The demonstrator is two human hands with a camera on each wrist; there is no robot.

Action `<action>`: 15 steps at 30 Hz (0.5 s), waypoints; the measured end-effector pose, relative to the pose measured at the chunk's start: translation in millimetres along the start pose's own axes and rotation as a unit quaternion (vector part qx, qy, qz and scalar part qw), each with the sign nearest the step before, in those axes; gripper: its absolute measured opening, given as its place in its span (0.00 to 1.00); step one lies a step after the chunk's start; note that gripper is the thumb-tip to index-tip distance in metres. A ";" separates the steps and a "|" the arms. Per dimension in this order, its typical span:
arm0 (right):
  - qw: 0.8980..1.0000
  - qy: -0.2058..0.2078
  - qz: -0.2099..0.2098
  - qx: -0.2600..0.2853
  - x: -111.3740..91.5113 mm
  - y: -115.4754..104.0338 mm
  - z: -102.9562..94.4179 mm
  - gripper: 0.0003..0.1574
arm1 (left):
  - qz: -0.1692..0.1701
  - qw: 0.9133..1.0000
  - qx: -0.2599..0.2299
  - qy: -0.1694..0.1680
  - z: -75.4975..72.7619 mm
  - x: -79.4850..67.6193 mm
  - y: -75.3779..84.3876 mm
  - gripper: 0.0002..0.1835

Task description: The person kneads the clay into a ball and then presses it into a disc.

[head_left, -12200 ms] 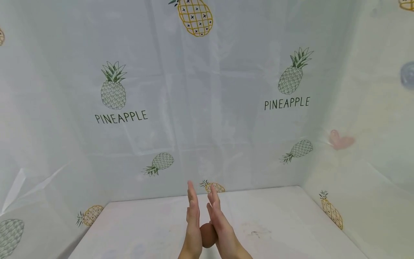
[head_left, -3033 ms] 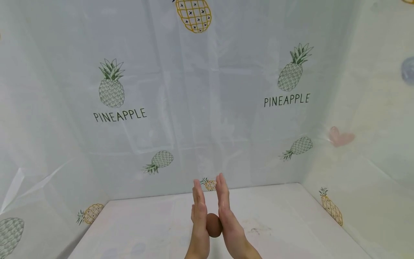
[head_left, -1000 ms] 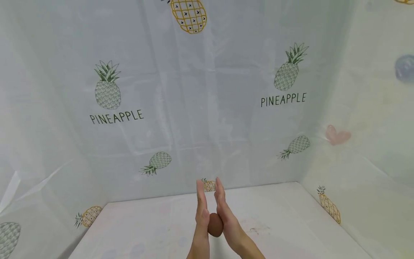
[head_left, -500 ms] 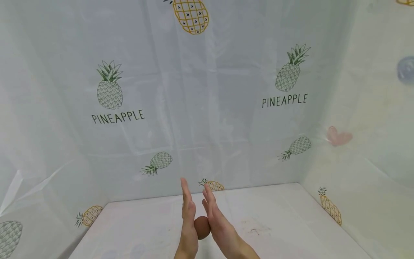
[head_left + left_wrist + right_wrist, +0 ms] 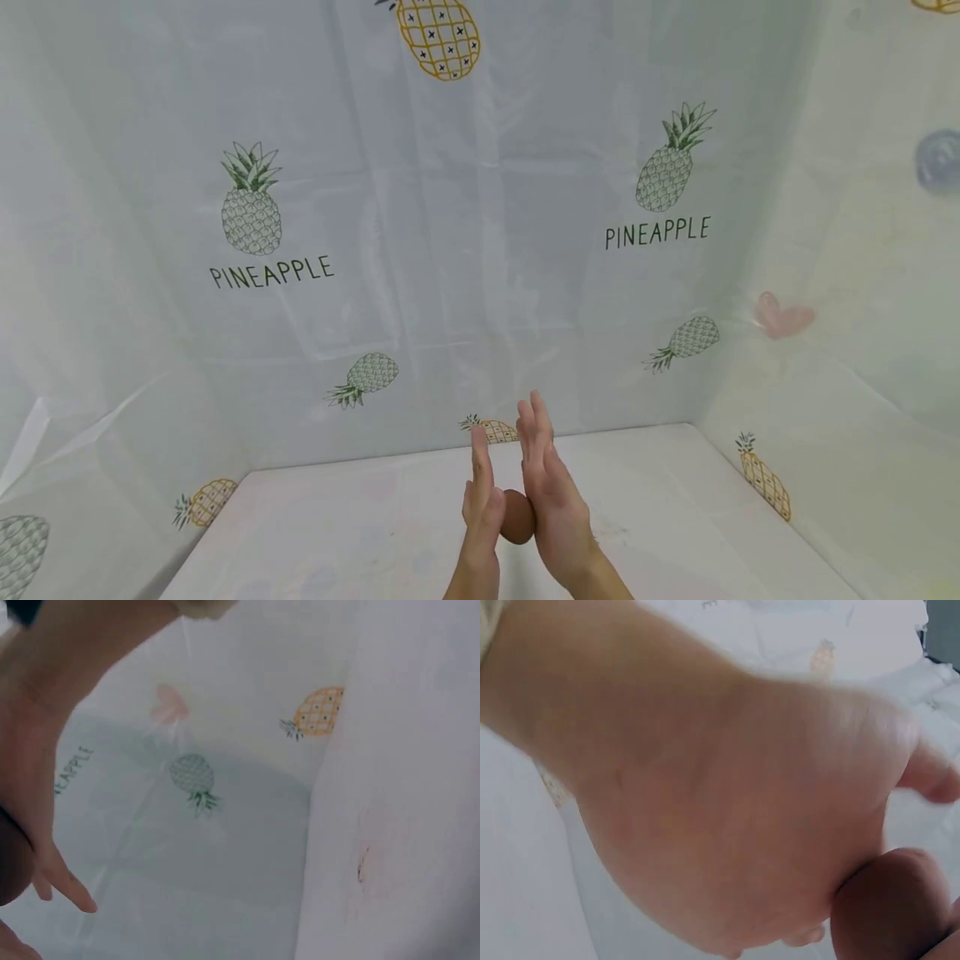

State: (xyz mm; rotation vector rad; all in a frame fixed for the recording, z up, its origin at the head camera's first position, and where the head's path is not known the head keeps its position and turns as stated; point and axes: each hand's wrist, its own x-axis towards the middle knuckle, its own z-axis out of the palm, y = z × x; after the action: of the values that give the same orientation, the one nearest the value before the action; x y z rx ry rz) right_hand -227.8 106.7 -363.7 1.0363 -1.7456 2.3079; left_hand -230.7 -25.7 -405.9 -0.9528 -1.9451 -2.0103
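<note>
A smooth brown ball (image 5: 517, 517), matte and clay-like, is held between two facing palms above the table. My left hand (image 5: 483, 512) touches it from the left with its fingers straight and pointing up and forward. From the other side my right hand (image 5: 555, 508) presses against it, fingers extended too and reaching higher than the left ones. In the right wrist view the ball (image 5: 889, 907) sits against the palm of the right hand (image 5: 757, 802). At the left edge of the left wrist view, only part of the ball (image 5: 13, 862) shows.
A white tabletop (image 5: 337, 533) lies beneath the hands. Pale sheeting printed with pineapples (image 5: 251, 221) rises behind it and on both sides. A brownish smudge (image 5: 363, 866) marks the table in the left wrist view.
Both hands and the ball have shifted right since half a second ago. The right hand now reaches farther forward than the left; earlier the left was ahead. The ball stays between the palms throughout.
</note>
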 end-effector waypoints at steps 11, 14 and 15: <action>0.998 0.035 0.056 0.007 4.6 17.4 -18.7 0.34 | 0.048 0.996 -0.044 -0.062 16.4 -8.9 21.7 0.35; 0.997 0.015 0.081 0.003 4.5 23.6 -13.9 0.34 | 0.043 0.998 -0.039 -0.039 10.2 -6.1 21.9 0.35; 0.996 0.010 0.088 -0.002 4.3 25.0 -11.5 0.34 | 0.041 0.998 -0.035 -0.029 7.5 -5.1 21.9 0.35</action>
State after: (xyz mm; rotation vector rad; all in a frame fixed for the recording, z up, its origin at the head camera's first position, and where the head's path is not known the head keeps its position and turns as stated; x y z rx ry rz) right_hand -247.4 106.6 -383.5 0.8886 -1.9043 2.4055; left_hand -212.4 -22.9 -391.1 -1.1012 -1.8434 -2.0376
